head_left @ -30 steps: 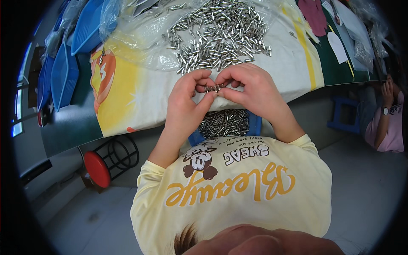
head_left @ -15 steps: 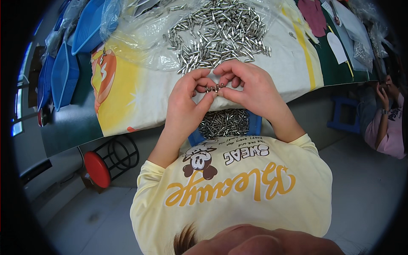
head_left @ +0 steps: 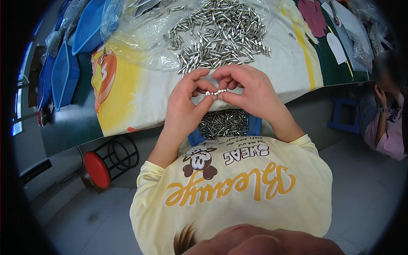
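My left hand (head_left: 188, 95) and my right hand (head_left: 251, 90) meet over the table's near edge. Between thumbs and fingers they pinch a short row of several small metal pins (head_left: 216, 92), set side by side with bright ends showing. Both hands are closed on this row; the fingers hide part of it. Just beyond my fingertips spreads a loose pile of shiny metal pins (head_left: 221, 36) on a white and yellow cloth (head_left: 144, 95). Below my hands, close to my body, a blue basket (head_left: 256, 123) holds many darker-looking metal pins (head_left: 224, 123).
Clear plastic sheeting (head_left: 144, 46) lies left of the pile. Blue plastic baskets (head_left: 64, 76) stand at the far left. A red stool (head_left: 97, 169) is on the floor at left. At right sits another person (head_left: 389, 123) near a blue stool (head_left: 343, 114).
The row of pins has tilted in my fingers and now shows bright ends. My hands have barely shifted. The person at right has leaned further into view.
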